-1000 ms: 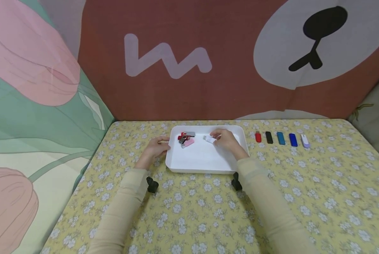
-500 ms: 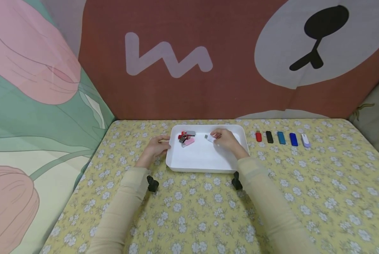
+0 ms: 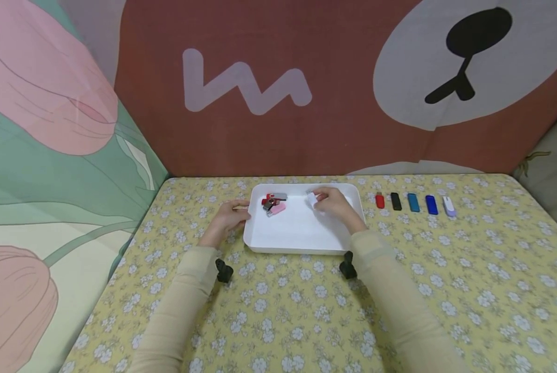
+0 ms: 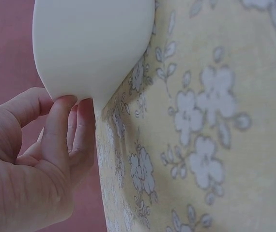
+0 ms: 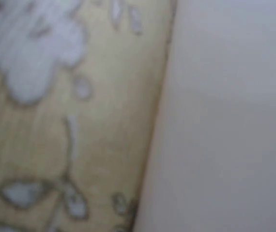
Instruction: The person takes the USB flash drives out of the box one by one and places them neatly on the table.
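Observation:
My right hand [image 3: 332,202] is over the right half of a white tray [image 3: 297,243], pinching a white USB flash drive [image 3: 312,200] by its body. The drive's metal plug points to the far left. At the tray's left side, my left hand [image 3: 229,216] grips the rim; in the left wrist view the thumb [image 4: 58,128] presses the outer wall and the other fingers bend behind it. Inside the tray's left part lie a pink USB flash drive [image 3: 276,209] and a small heap of red, grey and dark ones [image 3: 270,202]. The right wrist view holds no hand, only blurred tray wall and cloth.
Right of the tray stands a row on the flowered tablecloth [image 3: 287,311]: red [image 3: 380,200], black [image 3: 396,201], teal [image 3: 413,202], blue [image 3: 431,205] and white-and-lilac [image 3: 448,206] USB flash drives. A printed brown curtain [image 3: 278,140] hangs behind the table.
The white flash drive has turned in my right fingers, its plug swinging from leftward to more away from me. My left hand and the tray stay put.

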Available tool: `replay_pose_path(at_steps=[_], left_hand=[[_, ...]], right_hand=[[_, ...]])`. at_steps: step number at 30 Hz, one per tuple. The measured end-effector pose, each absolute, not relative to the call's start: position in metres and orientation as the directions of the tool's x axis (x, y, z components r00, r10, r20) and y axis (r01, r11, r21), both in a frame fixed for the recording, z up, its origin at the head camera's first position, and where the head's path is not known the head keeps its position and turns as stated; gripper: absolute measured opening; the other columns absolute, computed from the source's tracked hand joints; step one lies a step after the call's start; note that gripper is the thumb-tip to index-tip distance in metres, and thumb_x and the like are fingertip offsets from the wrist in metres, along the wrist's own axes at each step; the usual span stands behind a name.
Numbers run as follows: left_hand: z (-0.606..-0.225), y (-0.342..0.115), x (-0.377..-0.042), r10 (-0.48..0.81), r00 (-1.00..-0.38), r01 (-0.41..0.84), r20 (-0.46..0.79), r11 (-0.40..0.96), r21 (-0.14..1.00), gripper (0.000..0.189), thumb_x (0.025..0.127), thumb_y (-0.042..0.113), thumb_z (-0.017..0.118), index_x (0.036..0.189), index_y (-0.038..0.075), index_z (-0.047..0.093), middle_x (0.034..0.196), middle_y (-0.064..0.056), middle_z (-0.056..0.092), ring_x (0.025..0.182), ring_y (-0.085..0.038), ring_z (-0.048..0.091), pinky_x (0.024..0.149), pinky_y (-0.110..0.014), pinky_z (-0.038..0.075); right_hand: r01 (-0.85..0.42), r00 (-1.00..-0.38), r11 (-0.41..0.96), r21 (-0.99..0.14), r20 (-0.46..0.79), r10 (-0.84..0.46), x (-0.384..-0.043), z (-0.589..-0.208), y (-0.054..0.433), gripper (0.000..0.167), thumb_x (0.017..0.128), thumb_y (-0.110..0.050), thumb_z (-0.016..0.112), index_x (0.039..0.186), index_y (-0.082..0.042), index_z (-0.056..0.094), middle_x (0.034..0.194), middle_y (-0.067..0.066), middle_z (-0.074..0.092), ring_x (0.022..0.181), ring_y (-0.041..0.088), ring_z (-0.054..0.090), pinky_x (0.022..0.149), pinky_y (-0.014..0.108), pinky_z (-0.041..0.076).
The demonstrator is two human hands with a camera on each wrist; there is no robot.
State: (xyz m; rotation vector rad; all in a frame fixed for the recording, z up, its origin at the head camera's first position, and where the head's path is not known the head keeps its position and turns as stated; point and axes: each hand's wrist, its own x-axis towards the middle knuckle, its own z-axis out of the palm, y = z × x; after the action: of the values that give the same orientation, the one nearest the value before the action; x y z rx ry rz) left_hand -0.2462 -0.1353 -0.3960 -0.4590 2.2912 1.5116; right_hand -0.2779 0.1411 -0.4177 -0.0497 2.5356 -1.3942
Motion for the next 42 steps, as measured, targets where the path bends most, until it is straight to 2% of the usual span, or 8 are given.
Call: replay_pose_path(at_steps=[8, 17, 23, 28, 30, 34, 38, 42], left_hand=[[-0.394, -0.135, -0.245, -0.075, -0.884, -0.454, -0.462, 0.378, 0.807, 0.044, 0.092, 0.005, 0.058, 0.135, 0.013, 0.053, 0.128, -0.016, 0.057, 0.094, -0.016, 0.057, 0.074, -0.022, 0.049], [-0.393, -0.135, -0.243, -0.083, -0.883, -0.457, -0.462, 0.379, 0.805, 0.044, 0.092, 0.005, 0.058, 0.135, 0.012, 0.053, 0.126, -0.015, 0.056, 0.087, -0.014, 0.054, 0.073, -0.022, 0.048], [-0.393, -0.135, -0.244, -0.081, -0.885, -0.454, -0.459, 0.377, 0.807, 0.044, 0.092, 0.005, 0.058, 0.135, 0.011, 0.053, 0.125, -0.016, 0.056, 0.085, -0.013, 0.054, 0.071, -0.022, 0.048], [-0.395, -0.136, -0.245, -0.076, -0.887, -0.448, -0.455, 0.379, 0.81, 0.044, 0.091, 0.005, 0.058, 0.134, 0.011, 0.053, 0.125, -0.015, 0.057, 0.084, -0.013, 0.055, 0.069, -0.021, 0.047], [-0.395, -0.136, -0.244, -0.075, -0.889, -0.445, -0.452, 0.382, 0.81, 0.044, 0.091, 0.005, 0.058, 0.134, 0.011, 0.053, 0.125, -0.016, 0.057, 0.084, -0.013, 0.055, 0.069, -0.02, 0.047], [-0.395, -0.136, -0.243, -0.07, -0.89, -0.441, -0.451, 0.383, 0.812, 0.044, 0.091, 0.005, 0.058, 0.135, 0.011, 0.053, 0.127, -0.016, 0.057, 0.087, -0.015, 0.056, 0.071, -0.021, 0.048], [-0.396, -0.137, -0.244, -0.051, -0.896, -0.427, -0.441, 0.373, 0.824, 0.045, 0.091, 0.004, 0.057, 0.135, 0.009, 0.052, 0.128, -0.017, 0.056, 0.09, -0.016, 0.058, 0.075, -0.024, 0.049], [-0.396, -0.137, -0.243, -0.035, -0.901, -0.416, -0.433, 0.356, 0.836, 0.045, 0.091, 0.004, 0.056, 0.136, 0.009, 0.052, 0.126, -0.017, 0.056, 0.085, -0.015, 0.058, 0.075, -0.025, 0.049]], right_hand=[[0.163, -0.966, 0.434, -0.886, -0.233, -0.115, -0.278, -0.417, 0.14, 0.049, 0.09, -0.005, 0.06, 0.137, 0.002, 0.048, 0.111, 0.015, 0.055, 0.08, 0.007, 0.052, 0.069, 0.015, 0.049], [0.194, -0.964, 0.4, -0.896, -0.25, -0.093, -0.278, -0.415, 0.141, 0.047, 0.097, -0.019, 0.053, 0.139, 0.0, 0.045, 0.126, 0.022, 0.056, 0.086, 0.013, 0.059, 0.082, 0.022, 0.053], [0.221, -0.964, 0.376, -0.9, -0.26, -0.057, -0.275, -0.41, 0.144, 0.046, 0.097, -0.022, 0.053, 0.137, -0.001, 0.047, 0.131, 0.021, 0.054, 0.083, 0.008, 0.058, 0.084, 0.024, 0.053], [0.265, -0.954, 0.348, -0.899, -0.296, -0.038, -0.271, -0.405, 0.15, 0.047, 0.097, -0.022, 0.053, 0.139, -0.002, 0.046, 0.134, 0.02, 0.052, 0.084, 0.007, 0.057, 0.091, 0.028, 0.053], [0.28, -0.951, 0.32, -0.905, -0.307, -0.038, -0.27, -0.402, 0.153, 0.048, 0.097, -0.021, 0.053, 0.14, 0.0, 0.044, 0.136, 0.02, 0.05, 0.081, 0.004, 0.057, 0.088, 0.024, 0.053], [0.297, -0.943, 0.281, -0.912, -0.327, -0.066, -0.268, -0.397, 0.158, 0.051, 0.097, -0.019, 0.051, 0.141, 0.004, 0.039, 0.146, 0.02, 0.042, 0.097, 0.013, 0.059, 0.097, 0.027, 0.05], [0.296, -0.937, 0.3, -0.907, -0.337, -0.091, -0.266, -0.394, 0.166, 0.054, 0.098, -0.021, 0.05, 0.143, 0.004, 0.035, 0.149, 0.019, 0.038, 0.117, 0.025, 0.052, 0.107, 0.037, 0.043], [0.279, -0.943, 0.291, -0.915, -0.319, -0.097, -0.264, -0.391, 0.173, 0.052, 0.099, -0.02, 0.05, 0.143, 0.004, 0.036, 0.143, 0.02, 0.041, 0.101, 0.013, 0.054, 0.104, 0.033, 0.046]])
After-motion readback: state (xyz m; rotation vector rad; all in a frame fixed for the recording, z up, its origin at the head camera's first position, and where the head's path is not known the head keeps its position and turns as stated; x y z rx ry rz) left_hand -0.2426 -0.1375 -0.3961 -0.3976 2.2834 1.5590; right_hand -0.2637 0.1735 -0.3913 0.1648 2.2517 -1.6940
